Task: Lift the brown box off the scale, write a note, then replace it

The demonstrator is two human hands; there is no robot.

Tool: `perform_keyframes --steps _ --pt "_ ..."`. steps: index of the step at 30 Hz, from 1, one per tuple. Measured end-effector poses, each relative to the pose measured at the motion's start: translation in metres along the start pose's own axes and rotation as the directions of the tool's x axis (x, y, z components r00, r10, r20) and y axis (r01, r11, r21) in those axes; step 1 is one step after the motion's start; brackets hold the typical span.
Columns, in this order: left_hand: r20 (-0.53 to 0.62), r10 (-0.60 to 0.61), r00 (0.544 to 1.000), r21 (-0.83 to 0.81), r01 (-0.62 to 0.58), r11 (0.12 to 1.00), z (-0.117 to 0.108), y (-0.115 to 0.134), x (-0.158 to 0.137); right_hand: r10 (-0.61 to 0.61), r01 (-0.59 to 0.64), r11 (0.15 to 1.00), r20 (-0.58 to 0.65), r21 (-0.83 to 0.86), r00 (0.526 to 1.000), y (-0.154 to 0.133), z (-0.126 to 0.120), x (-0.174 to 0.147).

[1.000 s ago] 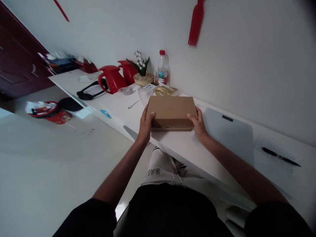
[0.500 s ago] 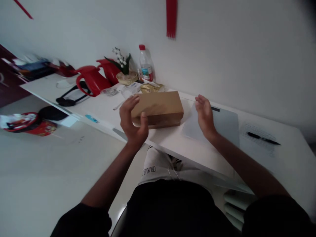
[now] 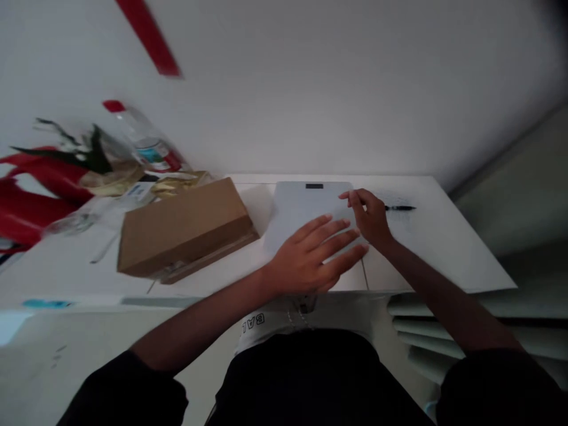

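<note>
Plainly, flat pale-grey scale (image 3: pixel 306 210) (dark display window) under both hands

one brown cardboard box (image 3: pixel 184 232), left of centre. one flat grey slab (image 3: pixel 306 213) with a dark marking, centre. one black pen (image 3: pixel 399 208), right of centre. one clear bottle (image 3: pixel 142 139) with a red cap, upper left. two hands: left hand (image 3: pixel 313 260) and right hand (image 3: pixel 368 214), both at centre. red vessels at the left edge too blurred to count.
</note>
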State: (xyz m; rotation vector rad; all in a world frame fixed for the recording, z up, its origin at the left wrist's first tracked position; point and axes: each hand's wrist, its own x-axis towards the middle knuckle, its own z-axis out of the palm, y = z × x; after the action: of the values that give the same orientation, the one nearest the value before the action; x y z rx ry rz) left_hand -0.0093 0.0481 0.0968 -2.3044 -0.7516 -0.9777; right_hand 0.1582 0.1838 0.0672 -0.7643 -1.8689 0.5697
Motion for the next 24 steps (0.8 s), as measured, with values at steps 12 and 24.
perform_keyframes --steps 12,24 --pt "0.354 0.280 0.893 -0.135 -0.247 0.959 0.123 0.057 0.043 0.211 0.035 0.390 0.127 -0.920 0.969 0.095 -0.129 -0.024" --pt "0.616 -0.044 0.787 0.000 0.056 0.998 0.188 0.076 0.049 0.269 0.221 0.261 0.291 -0.940 0.918 0.131 -0.135 -0.018"
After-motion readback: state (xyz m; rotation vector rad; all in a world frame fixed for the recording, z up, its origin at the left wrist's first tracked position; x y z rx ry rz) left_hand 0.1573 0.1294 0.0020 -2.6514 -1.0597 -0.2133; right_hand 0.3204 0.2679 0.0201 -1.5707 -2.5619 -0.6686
